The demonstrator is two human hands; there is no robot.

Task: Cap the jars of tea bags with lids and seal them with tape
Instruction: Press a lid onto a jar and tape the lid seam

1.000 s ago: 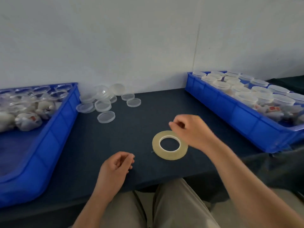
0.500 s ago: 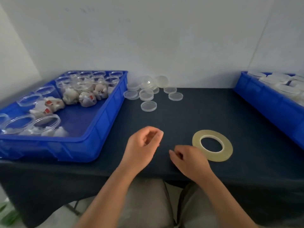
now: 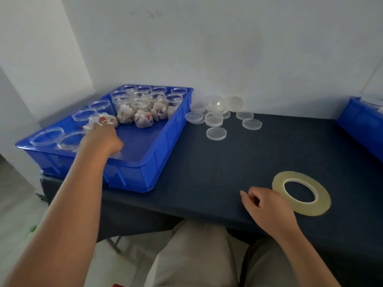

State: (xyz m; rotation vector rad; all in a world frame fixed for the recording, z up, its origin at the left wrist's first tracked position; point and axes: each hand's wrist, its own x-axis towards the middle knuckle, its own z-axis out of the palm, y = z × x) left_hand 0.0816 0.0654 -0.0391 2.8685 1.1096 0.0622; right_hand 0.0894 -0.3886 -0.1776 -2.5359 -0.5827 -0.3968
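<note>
The jar of tea bags (image 3: 103, 121) I'm after sits in the blue bin (image 3: 128, 177), right under my left hand (image 3: 101, 139), and my knuckles hide whether those fingers are clamped on it or only above it. A careless lift could knock the packed jars (image 3: 145, 106) behind it or spill bags, since nothing here is capped. My right hand (image 3: 267, 208) rests loosely curled and empty beside the tape roll (image 3: 300, 175), well apart from the lids (image 3: 216, 133), so a fumble has no backup.
</note>
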